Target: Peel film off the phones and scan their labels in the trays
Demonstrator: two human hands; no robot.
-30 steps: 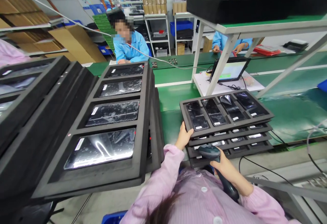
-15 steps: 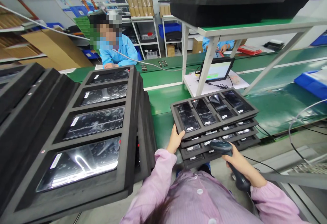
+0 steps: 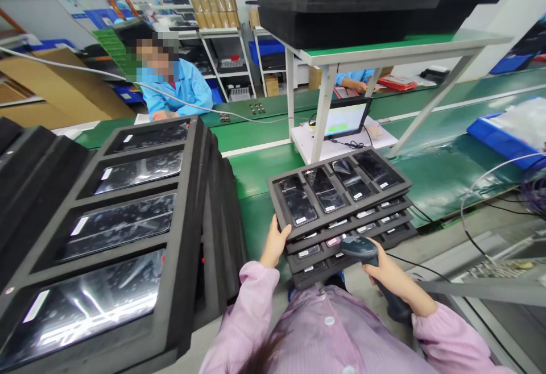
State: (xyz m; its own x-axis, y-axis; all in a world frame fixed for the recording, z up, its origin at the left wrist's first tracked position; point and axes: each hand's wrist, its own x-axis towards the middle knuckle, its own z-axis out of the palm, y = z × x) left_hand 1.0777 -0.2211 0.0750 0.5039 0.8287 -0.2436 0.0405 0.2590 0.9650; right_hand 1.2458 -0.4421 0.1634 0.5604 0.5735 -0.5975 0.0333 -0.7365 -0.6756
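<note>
A stack of black foam trays sits on the green conveyor table, each tray holding several phone screens with white labels. My left hand grips the near left corner of the top tray, thumb on its upper face. My right hand is closed round the handle of a dark barcode scanner, whose head points at the front edges of the lower trays. A pink sleeve covers each arm.
A taller stack of foam trays with large screens stands close at my left. Behind the small stack are a monitor and a white frame table bearing black foam. A person in blue sits across the line. Cables trail right.
The view has swung right, so everything shifts left in frame. Both hands keep their holds; the scanner stays at the tray stack's front edge.
</note>
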